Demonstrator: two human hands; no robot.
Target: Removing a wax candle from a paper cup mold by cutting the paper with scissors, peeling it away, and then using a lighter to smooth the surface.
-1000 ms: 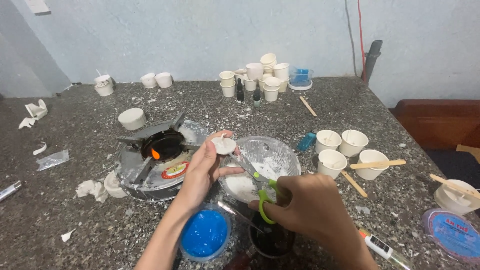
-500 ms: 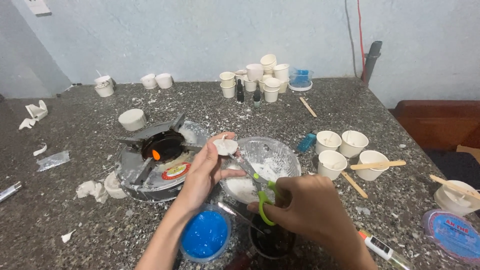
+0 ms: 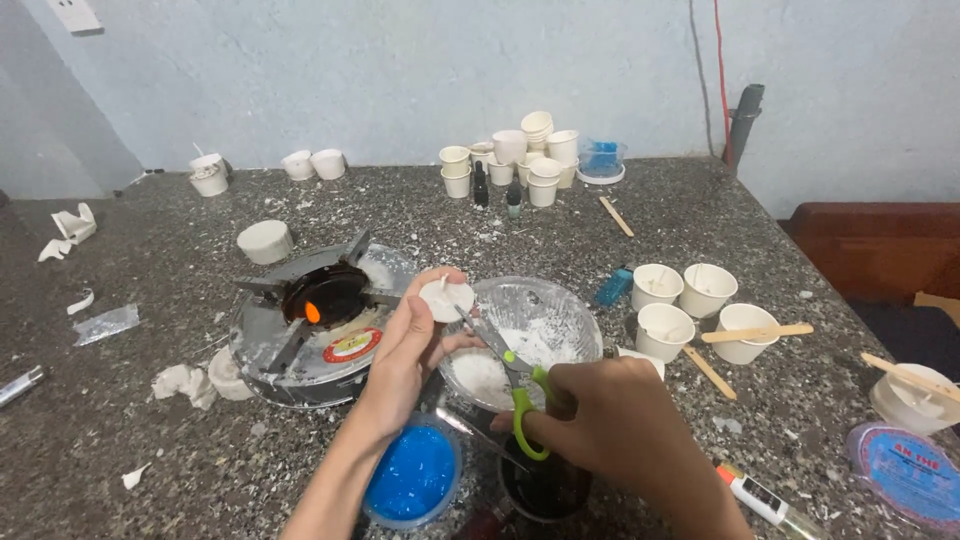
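Note:
My left hand (image 3: pixel 405 355) holds a small round white wax candle (image 3: pixel 446 298) up by its edge, over the rim of a clear glass bowl (image 3: pixel 560 305) with white flakes in it. Green-handled scissors (image 3: pixel 513 385) sit in my right hand (image 3: pixel 615 430), their blades pointing up-left and touching the candle's lower side. Below my hands stand a container of blue wax (image 3: pixel 412 475) and a dark cup (image 3: pixel 540 490).
A small metal stove (image 3: pixel 310 325) with an orange flame sits left of the bowl. White paper cups (image 3: pixel 520 155) cluster at the back; more cups with wooden sticks (image 3: pixel 700 305) stand at right. A blue lighter (image 3: pixel 613 287), a white block (image 3: pixel 265 241) and wax scraps lie around.
Both hands have stayed nearly in place. The scissors have shifted slightly against the candle.

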